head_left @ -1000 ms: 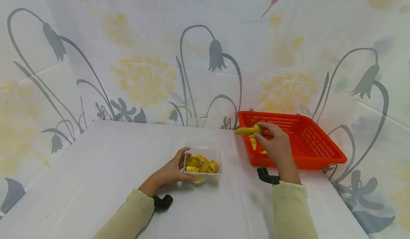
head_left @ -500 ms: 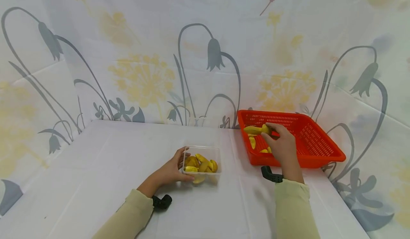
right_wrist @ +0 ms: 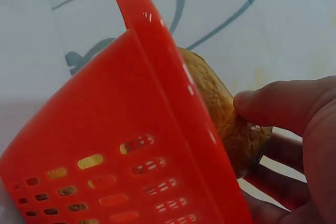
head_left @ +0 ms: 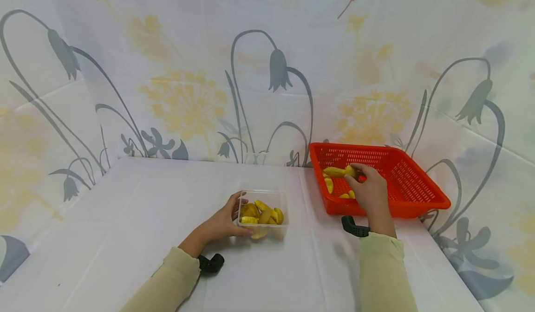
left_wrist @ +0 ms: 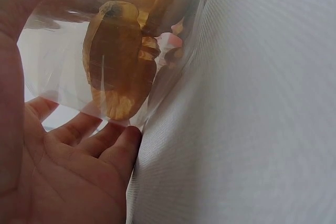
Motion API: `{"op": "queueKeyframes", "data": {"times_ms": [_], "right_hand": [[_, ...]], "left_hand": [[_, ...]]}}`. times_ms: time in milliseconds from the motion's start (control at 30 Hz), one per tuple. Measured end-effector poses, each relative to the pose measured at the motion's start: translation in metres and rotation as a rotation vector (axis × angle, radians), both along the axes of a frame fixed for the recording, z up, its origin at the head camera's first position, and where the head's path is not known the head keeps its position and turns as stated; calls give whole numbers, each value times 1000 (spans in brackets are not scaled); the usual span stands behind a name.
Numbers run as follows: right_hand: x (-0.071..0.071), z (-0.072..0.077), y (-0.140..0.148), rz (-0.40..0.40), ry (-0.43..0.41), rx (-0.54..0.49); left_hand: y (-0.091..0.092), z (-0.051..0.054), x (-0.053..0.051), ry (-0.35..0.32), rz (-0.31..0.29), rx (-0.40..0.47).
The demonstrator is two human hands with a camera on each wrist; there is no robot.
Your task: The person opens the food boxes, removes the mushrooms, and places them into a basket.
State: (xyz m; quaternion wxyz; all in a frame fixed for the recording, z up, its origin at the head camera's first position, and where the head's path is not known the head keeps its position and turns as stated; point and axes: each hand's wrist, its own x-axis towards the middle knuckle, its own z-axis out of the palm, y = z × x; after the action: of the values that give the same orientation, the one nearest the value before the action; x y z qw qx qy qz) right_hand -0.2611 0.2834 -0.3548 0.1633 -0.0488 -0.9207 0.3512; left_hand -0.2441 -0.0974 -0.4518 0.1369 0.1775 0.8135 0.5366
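My left hand (head_left: 221, 220) holds a clear plastic box (head_left: 271, 233) from its left side, thumb at the near side and fingers around the far side. Several yellow pieces (head_left: 264, 217) lie in the box; in the left wrist view one such piece (left_wrist: 116, 61) shows through the plastic, with a dark spot at one end. At the left end of the red basket (head_left: 418, 210), my right hand (head_left: 369, 186) pinches a long yellow piece with a wrinkled surface (right_wrist: 210, 98) between thumb and fingers. Its exact kind is unclear. The basket's wall partly hides it in the right wrist view.
More yellow pieces (head_left: 329, 185) lie in the basket's left end, below the held one. A white cloth (head_left: 138, 237) covers the table. Behind it hangs a flower-printed sheet (head_left: 188, 47). A black wrist device (head_left: 354, 228) sits on the right wrist.
My right hand has moved right and slightly down, bringing the yellow piece from over the basket's left rim to inside it. My left hand keeps its hold on the box.
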Motion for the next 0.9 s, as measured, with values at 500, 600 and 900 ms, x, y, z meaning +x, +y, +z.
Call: {"op": "queueKeyframes", "data": {"times_ms": [500, 600, 900], "right_hand": [[-1, -3, 4, -21, -84, 42], [-1, -3, 4, -32, -110, 46], [-3, -1, 4, -41, -152, 82]], "left_hand": [[0, -1, 1, 11, 3, -7], [-1, -1, 0, 9, 1, -6], [-1, 1, 1, 9, 5, -6]]}}
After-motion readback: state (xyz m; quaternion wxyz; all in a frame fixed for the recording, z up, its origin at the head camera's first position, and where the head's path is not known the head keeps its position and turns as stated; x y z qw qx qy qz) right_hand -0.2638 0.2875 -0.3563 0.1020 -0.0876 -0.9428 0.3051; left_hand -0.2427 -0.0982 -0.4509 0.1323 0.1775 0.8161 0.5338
